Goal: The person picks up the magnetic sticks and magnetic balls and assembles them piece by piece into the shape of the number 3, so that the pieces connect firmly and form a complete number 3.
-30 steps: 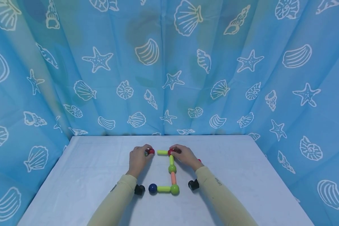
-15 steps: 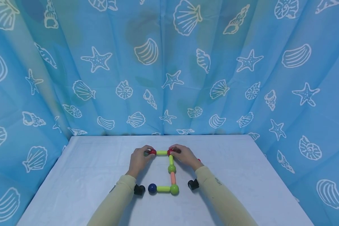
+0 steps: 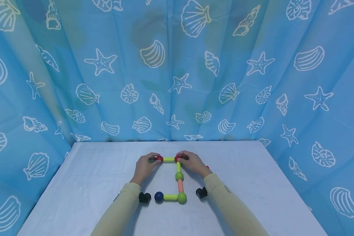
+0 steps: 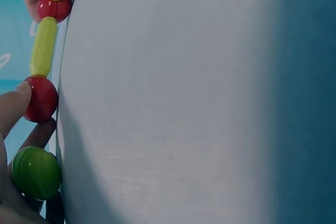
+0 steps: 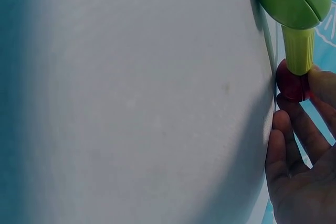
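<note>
My left hand (image 3: 143, 167) pinches a red ball (image 4: 42, 99) between thumb and finger. A green ball (image 4: 37, 172) sits within the same hand, by its other fingers. A yellow-green rod (image 3: 169, 159) links that ball to a second red ball (image 5: 292, 81), pinched by my right hand (image 3: 193, 162). From this corner another yellow-green rod (image 5: 299, 51) runs toward me to a green ball (image 3: 179, 176). An orange rod (image 3: 180, 186) follows, down to a nearer green ball (image 3: 182, 197). There a yellow-green rod (image 3: 170, 197) leads left to a dark blue ball (image 3: 159, 196).
The pieces lie on a white-covered table (image 3: 85, 196). A red thing (image 3: 207, 167) shows partly behind my right wrist. Black devices (image 3: 144, 197) sit beside both forearms. A blue shell-print curtain (image 3: 171, 82) surrounds the back and sides.
The left hand's red ball has moved slightly right and now meets the end of the top rod, closing the gap seen earlier. My right hand has stayed on its red ball.
</note>
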Motion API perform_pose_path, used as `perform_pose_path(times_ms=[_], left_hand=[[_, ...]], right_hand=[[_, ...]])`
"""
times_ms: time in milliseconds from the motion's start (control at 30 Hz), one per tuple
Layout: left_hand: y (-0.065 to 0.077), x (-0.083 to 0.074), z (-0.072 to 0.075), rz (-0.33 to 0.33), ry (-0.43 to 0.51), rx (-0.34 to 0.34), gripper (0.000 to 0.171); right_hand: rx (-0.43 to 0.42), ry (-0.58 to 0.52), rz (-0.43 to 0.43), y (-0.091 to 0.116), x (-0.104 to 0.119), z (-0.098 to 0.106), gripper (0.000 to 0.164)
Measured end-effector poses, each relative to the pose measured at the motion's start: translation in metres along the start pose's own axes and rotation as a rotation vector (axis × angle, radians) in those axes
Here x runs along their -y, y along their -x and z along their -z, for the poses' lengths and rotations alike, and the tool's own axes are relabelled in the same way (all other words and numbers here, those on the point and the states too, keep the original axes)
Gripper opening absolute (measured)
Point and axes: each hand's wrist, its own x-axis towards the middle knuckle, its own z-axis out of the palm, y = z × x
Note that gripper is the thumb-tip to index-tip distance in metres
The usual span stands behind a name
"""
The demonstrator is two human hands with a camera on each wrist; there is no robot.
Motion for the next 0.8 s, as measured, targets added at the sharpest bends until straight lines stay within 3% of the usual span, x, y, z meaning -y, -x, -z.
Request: perform_pose_path(times_ms=[400, 800], left_hand=[[-0.0036, 0.0000, 0.0007, 0.044, 0.071, 0.017, 0.031], [-0.0025, -0.0009, 0.0015, 0.029, 0.082, 0.022, 0.030]], right_hand=[[-0.013, -0.025, 0.000, 0.0018, 0.0009, 0.0003, 0.029], [-0.026, -0.023, -0.009, 0.0064, -0.0032, -0.0016, 0.040]])
